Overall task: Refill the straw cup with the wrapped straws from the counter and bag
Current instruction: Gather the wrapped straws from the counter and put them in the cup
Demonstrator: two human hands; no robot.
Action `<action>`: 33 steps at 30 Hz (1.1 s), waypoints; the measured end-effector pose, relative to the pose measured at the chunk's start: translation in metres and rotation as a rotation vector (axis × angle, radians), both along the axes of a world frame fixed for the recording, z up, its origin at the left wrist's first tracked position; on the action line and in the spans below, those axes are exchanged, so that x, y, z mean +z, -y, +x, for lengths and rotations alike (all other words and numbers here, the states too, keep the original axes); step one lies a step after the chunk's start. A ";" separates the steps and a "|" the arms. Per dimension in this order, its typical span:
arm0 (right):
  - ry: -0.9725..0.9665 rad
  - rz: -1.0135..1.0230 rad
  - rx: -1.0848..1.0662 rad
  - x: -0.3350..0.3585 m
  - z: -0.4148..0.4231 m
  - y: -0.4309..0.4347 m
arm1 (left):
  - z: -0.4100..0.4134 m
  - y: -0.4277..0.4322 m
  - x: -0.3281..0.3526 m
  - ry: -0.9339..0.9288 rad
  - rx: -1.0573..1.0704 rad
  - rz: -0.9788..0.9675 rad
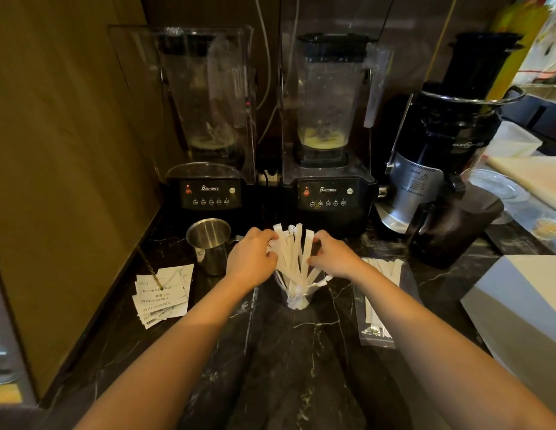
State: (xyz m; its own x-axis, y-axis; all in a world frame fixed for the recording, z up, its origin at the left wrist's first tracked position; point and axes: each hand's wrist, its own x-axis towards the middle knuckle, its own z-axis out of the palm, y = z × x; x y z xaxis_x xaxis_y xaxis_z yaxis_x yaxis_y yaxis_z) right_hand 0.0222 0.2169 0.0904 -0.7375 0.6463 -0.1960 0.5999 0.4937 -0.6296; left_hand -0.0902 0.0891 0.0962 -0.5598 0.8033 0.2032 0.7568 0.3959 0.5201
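A clear straw cup point(296, 297) stands on the dark marble counter, mid-frame. A bunch of white paper-wrapped straws point(293, 254) fans upward out of it. My left hand point(251, 259) presses on the bunch from the left, fingers curled around the outer straws. My right hand point(334, 254) holds the bunch from the right, fingertips on the wrappers. To the right lies a clear plastic bag point(379, 305) flat on the counter, with more wrapped straws inside.
Two blenders point(329, 187) stand at the back and a black juicer point(438, 169) to the right. A steel jug point(210, 243) stands left of the cup, with paper slips point(163, 293) nearby. A white box point(525, 308) sits at the right edge.
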 end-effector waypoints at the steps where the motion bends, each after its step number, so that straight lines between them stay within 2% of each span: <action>1: -0.008 -0.003 -0.002 0.001 -0.001 0.000 | 0.000 -0.001 0.000 -0.018 0.011 -0.011; 5: -0.002 0.054 0.031 0.006 -0.001 0.001 | 0.001 -0.004 -0.002 -0.037 0.011 -0.061; 12: 0.073 0.295 0.298 0.008 -0.002 0.010 | 0.004 -0.004 -0.006 0.203 -0.123 -0.096; 17: 0.169 0.241 0.324 0.004 -0.003 0.012 | 0.004 -0.005 -0.011 0.240 -0.165 -0.190; 22: 0.167 0.195 0.328 0.009 0.000 0.014 | 0.005 -0.007 -0.009 0.187 -0.200 -0.280; 25: 0.119 0.189 0.293 0.012 0.003 0.012 | 0.006 -0.010 -0.002 0.071 -0.178 -0.309; 29: 0.059 0.213 0.202 0.019 0.012 0.003 | 0.011 -0.015 0.010 -0.094 -0.148 -0.254; 33: 0.035 0.244 0.086 0.030 0.031 -0.012 | 0.026 -0.031 0.024 -0.175 -0.164 -0.145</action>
State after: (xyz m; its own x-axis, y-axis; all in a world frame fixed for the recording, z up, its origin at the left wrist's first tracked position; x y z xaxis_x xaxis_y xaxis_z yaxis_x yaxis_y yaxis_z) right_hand 0.0535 0.2284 0.1206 -0.7871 0.6129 -0.0688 0.5688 0.6782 -0.4653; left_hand -0.0642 0.1197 0.1202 -0.3865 0.9080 0.1615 0.8903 0.3217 0.3223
